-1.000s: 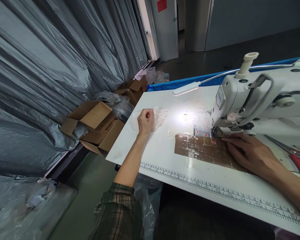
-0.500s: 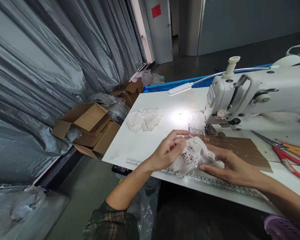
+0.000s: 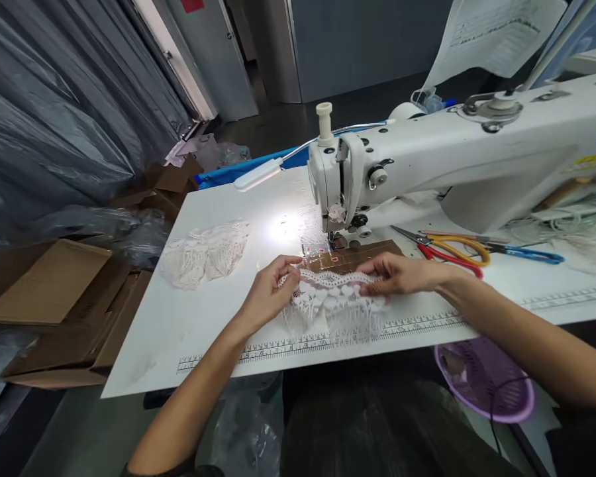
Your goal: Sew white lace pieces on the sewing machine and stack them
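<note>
A strip of white lace trim (image 3: 335, 298) with a scalloped top edge and hanging fringe is stretched between my hands at the front of the sewing table (image 3: 218, 318). My left hand (image 3: 273, 285) pinches its left end between thumb and fingers. My right hand (image 3: 392, 275) grips the other end, thumb below and fingers above. Just beyond the lace stands the white sewing machine (image 3: 338, 179), its presser foot over a brown plate (image 3: 367, 257). Another piece of white lace (image 3: 206, 255) lies flat to the left of my hands.
Scissors with red handles (image 3: 449, 257), yellow-handled scissors (image 3: 464, 246) and a blue-handled tool (image 3: 531, 254) lie to the right. A lamp (image 3: 258, 174) lights the table. A printed ruler (image 3: 302, 346) runs along the front edge. Cardboard boxes (image 3: 49, 285) stand left; a purple basket (image 3: 514, 411) sits below right.
The bunched lace has been spread out into a wide strip between my two hands. My view has turned right, showing more of the machine and the tools.
</note>
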